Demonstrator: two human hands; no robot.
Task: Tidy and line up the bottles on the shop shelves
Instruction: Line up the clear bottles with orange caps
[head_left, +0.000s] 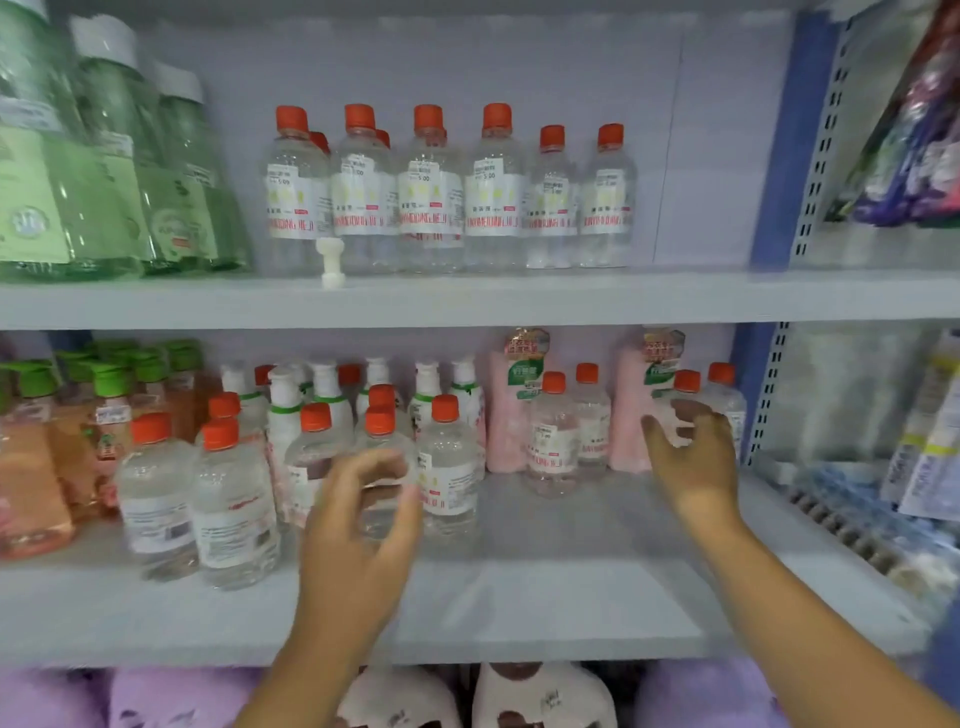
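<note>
On the lower shelf (519, 613), clear red-capped bottles are found in two loose groups: a scattered cluster at the left-centre and a smaller set near the right upright. The left hand (358, 525) is held open with curled fingers just in front of a cluster bottle (382, 467); contact cannot be confirmed (motion blur). The right hand (693, 457) is spread at a right-end bottle (683, 410), fingertips apparently against its body, without a closed grip being visible. For a good result, each bottle is best taken low on the body, kept upright, and slid rather than lifted. Labels are to be turned forward, matching the row on the upper shelf (519, 299), where spacing is even.
</note>
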